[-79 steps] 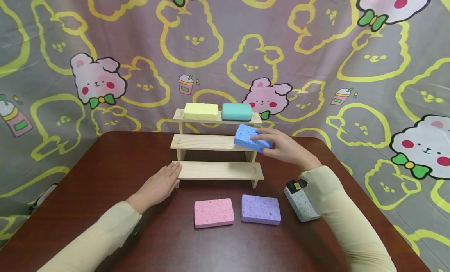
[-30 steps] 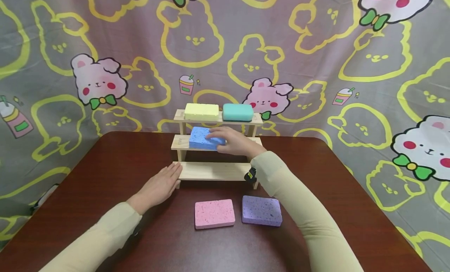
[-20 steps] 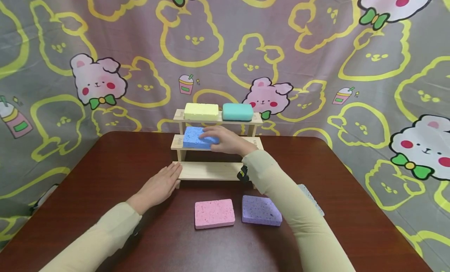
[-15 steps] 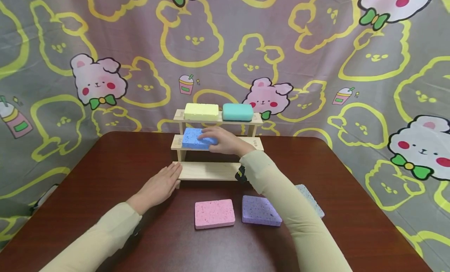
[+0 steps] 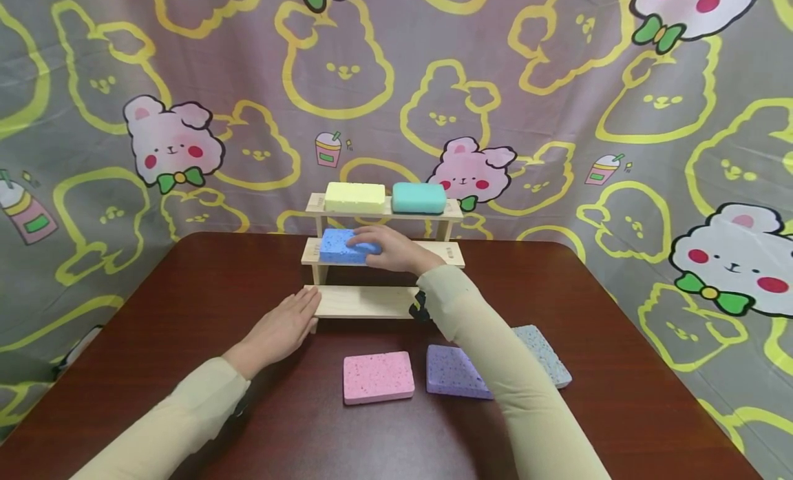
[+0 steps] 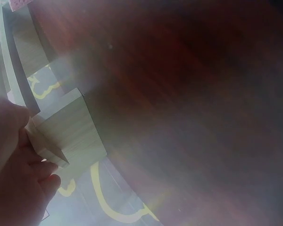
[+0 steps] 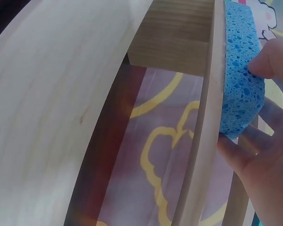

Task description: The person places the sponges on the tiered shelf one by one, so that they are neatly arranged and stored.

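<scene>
The right hand [image 5: 396, 249] pinches the blue sponge [image 5: 336, 246] by its right end, on the left part of the middle shelf [image 5: 449, 251]; the left hand [image 5: 275, 332], fingers together, grips the wooden rack [image 5: 362, 301] at its lowest left corner. The yellow sponge [image 5: 354, 198] and teal sponge [image 5: 418, 198] sit one tier above. The right sleeve [image 5: 508, 370] crosses before the purple sponge [image 5: 453, 371]. The blue one is porous, lying flat; wood shows beyond both its ends.

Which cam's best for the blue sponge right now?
Right wrist: the blue sponge appears close and large, its pores clear, with the right hand gripping it. Head shows it smaller, on the middle shelf, partly covered by that hand. Left wrist doesn't show it.
</scene>
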A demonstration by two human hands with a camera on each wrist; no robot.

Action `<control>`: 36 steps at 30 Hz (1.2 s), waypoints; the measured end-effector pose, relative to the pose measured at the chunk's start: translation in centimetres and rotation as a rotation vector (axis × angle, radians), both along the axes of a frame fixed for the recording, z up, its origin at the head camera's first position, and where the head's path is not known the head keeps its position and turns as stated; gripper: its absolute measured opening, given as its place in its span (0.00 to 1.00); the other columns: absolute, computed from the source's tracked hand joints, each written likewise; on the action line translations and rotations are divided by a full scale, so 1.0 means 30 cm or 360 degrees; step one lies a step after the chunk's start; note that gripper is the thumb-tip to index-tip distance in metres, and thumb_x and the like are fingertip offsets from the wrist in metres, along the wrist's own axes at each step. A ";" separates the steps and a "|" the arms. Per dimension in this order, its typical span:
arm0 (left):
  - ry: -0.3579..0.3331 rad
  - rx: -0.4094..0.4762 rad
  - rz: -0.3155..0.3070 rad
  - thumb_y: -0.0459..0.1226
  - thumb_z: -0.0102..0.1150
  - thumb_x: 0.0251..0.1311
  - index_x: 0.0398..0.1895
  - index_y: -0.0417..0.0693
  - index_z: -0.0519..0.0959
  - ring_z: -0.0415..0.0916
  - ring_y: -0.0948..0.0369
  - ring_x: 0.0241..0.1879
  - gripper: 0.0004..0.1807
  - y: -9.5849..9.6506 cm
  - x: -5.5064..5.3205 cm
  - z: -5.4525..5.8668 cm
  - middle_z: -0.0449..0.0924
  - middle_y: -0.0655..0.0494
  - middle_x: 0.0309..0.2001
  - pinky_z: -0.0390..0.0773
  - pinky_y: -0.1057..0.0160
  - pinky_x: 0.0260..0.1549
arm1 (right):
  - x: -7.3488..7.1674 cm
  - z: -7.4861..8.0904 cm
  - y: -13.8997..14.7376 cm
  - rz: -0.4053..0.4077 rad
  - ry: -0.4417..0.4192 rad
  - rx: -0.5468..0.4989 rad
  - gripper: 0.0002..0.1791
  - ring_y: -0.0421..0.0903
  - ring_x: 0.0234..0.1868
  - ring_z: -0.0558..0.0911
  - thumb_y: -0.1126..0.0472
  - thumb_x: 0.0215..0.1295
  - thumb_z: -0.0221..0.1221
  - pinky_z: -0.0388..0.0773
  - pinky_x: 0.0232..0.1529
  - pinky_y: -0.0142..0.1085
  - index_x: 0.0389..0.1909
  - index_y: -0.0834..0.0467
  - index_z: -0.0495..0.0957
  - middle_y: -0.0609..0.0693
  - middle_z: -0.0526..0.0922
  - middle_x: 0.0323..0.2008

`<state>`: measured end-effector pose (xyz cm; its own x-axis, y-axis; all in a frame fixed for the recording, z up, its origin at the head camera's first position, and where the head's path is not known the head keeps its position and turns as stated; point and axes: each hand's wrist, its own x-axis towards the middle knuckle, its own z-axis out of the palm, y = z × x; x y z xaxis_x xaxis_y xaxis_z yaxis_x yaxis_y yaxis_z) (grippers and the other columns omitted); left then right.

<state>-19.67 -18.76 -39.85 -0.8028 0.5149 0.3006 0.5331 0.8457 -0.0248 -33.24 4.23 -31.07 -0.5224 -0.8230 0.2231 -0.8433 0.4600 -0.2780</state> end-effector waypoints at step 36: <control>0.0036 -0.0005 -0.0021 0.33 0.51 0.62 0.59 0.25 0.65 0.60 0.42 0.61 0.25 -0.005 -0.008 -0.009 0.63 0.32 0.60 0.62 0.47 0.58 | 0.021 0.013 0.001 -0.0066 0.0021 0.0055 0.25 0.52 0.66 0.58 0.65 0.60 0.53 0.52 0.65 0.42 0.60 0.55 0.71 0.58 0.62 0.64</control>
<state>-19.93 -18.92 -40.11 -0.7888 0.5266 0.3171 0.5437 0.8383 -0.0397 -32.61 4.26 -30.67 -0.5534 -0.8081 0.2020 -0.8269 0.5036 -0.2503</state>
